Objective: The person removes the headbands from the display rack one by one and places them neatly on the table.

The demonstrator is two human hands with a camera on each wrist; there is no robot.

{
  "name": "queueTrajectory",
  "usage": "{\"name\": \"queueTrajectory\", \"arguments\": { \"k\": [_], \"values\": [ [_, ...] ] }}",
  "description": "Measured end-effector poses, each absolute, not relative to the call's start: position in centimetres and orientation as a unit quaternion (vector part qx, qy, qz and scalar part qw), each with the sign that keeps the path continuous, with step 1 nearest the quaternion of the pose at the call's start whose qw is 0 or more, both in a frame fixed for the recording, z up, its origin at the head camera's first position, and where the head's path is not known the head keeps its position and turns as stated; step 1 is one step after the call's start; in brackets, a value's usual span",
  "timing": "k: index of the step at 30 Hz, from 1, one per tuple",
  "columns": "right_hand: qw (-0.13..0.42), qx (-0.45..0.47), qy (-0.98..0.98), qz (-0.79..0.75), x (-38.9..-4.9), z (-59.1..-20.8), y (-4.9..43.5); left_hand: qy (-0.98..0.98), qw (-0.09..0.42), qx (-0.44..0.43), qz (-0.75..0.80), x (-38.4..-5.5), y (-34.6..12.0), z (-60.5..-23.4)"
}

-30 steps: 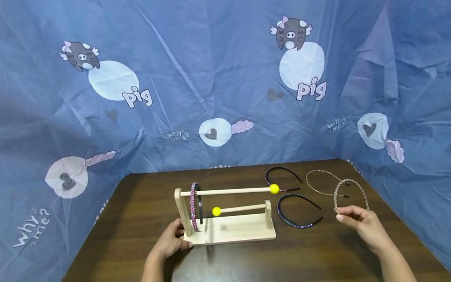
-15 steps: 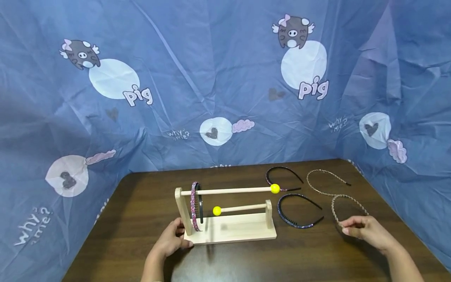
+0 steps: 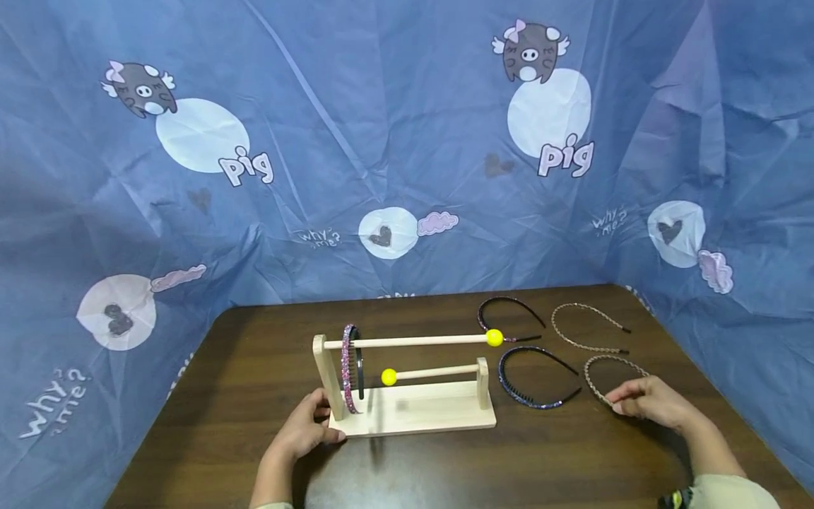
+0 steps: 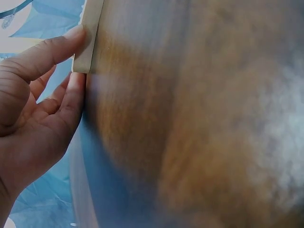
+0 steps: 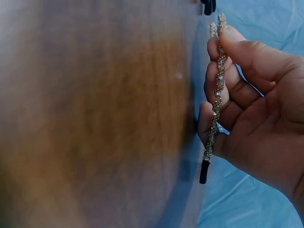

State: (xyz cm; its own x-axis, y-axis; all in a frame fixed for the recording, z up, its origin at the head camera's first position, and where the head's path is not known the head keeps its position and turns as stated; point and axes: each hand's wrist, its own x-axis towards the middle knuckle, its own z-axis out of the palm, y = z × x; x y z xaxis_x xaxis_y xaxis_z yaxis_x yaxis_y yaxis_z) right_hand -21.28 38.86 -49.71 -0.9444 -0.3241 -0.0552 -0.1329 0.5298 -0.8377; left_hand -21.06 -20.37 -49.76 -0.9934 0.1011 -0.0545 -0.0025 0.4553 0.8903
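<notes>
A wooden headband stand [image 3: 432,410] has a tall rod and a lower rod, each ending in a yellow ball. On the tall rod, near its post, hangs a pink glittery headband [image 3: 347,371]. My left hand [image 3: 302,430] grips the left end of the base, the thumb along its front edge and the fingers at the end. At the right, my right hand [image 3: 655,401] pinches a gold beaded headband [image 5: 218,90] between thumb and fingers, low over the table. The hand covers part of that headband in the head view; in the right wrist view a black tip shows below the palm.
Right of the stand lies a blue glittery headband [image 3: 540,406]. Behind it is a dark pink headband [image 3: 481,318], partly behind the upper yellow ball [image 3: 494,338]. Another gold headband [image 3: 559,332] lies at the table's back right. A blue printed cloth [image 3: 394,141] hangs behind the table [image 3: 254,367].
The gold headband in my right hand has come down from upright to nearly flat near the table, in front of the other gold one. My left hand keeps its hold on the stand.
</notes>
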Motion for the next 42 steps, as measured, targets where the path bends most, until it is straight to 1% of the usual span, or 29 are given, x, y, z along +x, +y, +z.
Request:
{"name": "queueTrajectory", "arguments": {
  "k": [6, 11, 14, 16, 20, 22, 27, 30, 34, 38, 42],
  "values": [
    [0.090, -0.106, 0.885, -0.445, -22.8, -49.8, 38.3, 0.849, 0.051, 0.021, 0.526, -20.9, -20.5, -49.7],
    [0.044, -0.078, 0.917, -0.390, -24.1, -49.7, 38.2, 0.849, 0.040, 0.027, 0.526, -21.0, -20.4, -49.7],
    [0.023, -0.062, 0.922, -0.382, -24.3, -49.5, 38.2, 0.848, 0.037, 0.030, 0.528, -21.1, -20.3, -49.7],
    [0.009, -0.051, 0.919, -0.391, -24.0, -49.4, 38.0, 0.847, 0.038, 0.031, 0.530, -21.2, -20.3, -49.8],
    [-0.036, -0.025, 0.898, -0.437, -23.0, -48.5, 36.5, 0.847, 0.038, 0.036, 0.529, -21.3, -20.4, -49.8],
    [-0.057, -0.021, 0.880, -0.472, -22.3, -47.7, 35.1, 0.848, 0.041, 0.033, 0.528, -21.2, -20.5, -49.8],
    [-0.080, -0.025, 0.832, -0.548, -20.2, -45.6, 30.7, 0.843, 0.054, 0.039, 0.534, -21.1, -20.7, -49.5],
    [-0.101, -0.036, 0.788, -0.606, -19.3, -44.6, 27.8, 0.840, 0.056, 0.048, 0.537, -21.1, -20.7, -49.5],
    [-0.121, -0.083, 0.709, -0.690, -18.2, -43.6, 23.8, 0.838, 0.064, 0.051, 0.540, -21.1, -20.8, -49.5],
    [-0.103, -0.158, 0.670, -0.718, -17.6, -42.7, 20.3, 0.836, 0.063, 0.055, 0.543, -21.1, -20.9, -49.5],
    [-0.069, -0.231, 0.662, -0.709, -17.5, -42.3, 17.4, 0.836, 0.062, 0.056, 0.542, -21.2, -20.9, -49.4]
  ]
}}
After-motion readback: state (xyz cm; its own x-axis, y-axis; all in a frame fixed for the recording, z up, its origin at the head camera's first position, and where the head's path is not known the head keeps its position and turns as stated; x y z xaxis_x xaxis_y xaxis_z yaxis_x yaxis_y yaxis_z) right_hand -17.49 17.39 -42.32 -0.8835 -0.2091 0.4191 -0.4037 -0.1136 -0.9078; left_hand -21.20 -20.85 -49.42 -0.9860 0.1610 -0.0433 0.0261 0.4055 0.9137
